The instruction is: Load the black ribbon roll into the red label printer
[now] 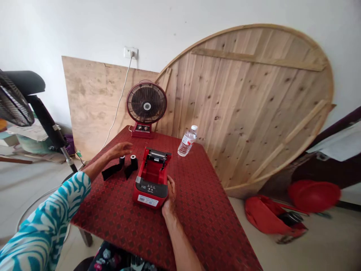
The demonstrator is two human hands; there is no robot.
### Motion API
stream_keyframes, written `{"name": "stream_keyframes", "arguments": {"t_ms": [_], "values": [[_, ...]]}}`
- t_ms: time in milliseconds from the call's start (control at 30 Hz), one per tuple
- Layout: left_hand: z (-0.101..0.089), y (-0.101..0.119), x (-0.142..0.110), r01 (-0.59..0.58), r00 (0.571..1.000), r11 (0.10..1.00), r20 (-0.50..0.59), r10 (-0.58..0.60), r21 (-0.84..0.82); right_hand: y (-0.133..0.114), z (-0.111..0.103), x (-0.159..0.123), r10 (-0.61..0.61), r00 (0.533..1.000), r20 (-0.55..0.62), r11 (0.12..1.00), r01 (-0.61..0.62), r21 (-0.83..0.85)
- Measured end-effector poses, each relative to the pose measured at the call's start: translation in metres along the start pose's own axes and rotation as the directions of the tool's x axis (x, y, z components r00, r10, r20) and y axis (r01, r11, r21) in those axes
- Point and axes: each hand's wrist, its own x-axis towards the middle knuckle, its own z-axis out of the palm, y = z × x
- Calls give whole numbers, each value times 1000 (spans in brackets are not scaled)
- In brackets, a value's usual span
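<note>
A red and black label printer (150, 194) sits on the table before me, its lid raised and its red inside showing. My right hand (170, 195) grips the printer's right side, with part of the fingers hidden by the casing. Two black ribbon rolls (134, 162) stand left of the printer, each with a loose black tail lying on the cloth. Over the farther-left roll, my left hand (120, 149) reaches out with its fingers extended and nothing visible in them.
A dark red patterned cloth covers the table (194, 210). Toward the back are a red fan (146, 107), whose cord runs to a wall socket (131, 52), and a water bottle (187, 141). A wooden tabletop (239, 101) leans on the wall. Another fan (17, 99) stands left.
</note>
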Motion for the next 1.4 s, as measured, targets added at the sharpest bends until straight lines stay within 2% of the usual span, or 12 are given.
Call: {"name": "stream_keyframes", "arguments": {"t_ms": [100,167,267,433,567,700,733,833,967,1033,1200,1400], "values": [[-26,-15,-17,14,1000,999,24,-13,-49,0,1,1,77,997,-15,996,-76,45],[-31,-22,-30,26,998,998,56,-22,-65,2,1,2,78,997,-26,995,-77,60],[-19,-27,-42,27,996,996,84,-20,-82,4,0,3,75,997,-28,996,-73,57],[1,-24,-45,21,1000,992,11,-19,-124,5,-3,4,68,997,-23,998,-68,13],[-9,-2,-60,27,999,976,50,-16,-216,5,-2,4,62,997,-36,998,-62,8],[-15,50,-80,21,977,922,206,64,-387,5,2,3,52,999,-14,998,-51,24],[-13,64,-82,-2,963,934,252,99,-358,4,3,3,49,999,-12,999,-48,25],[5,100,-80,-223,933,968,261,247,-118,4,5,4,48,999,-18,999,-48,17],[39,123,-65,-416,886,880,317,338,227,1,5,4,38,999,2,999,-38,7],[53,131,-56,-450,873,809,378,308,379,0,5,3,25,1000,6,1000,-25,-6],[78,143,-41,-422,876,597,477,73,683,-1,5,3,28,999,16,1000,-28,-5],[93,134,-22,-442,837,625,547,29,643,-2,6,3,44,999,22,999,-44,25]]}}
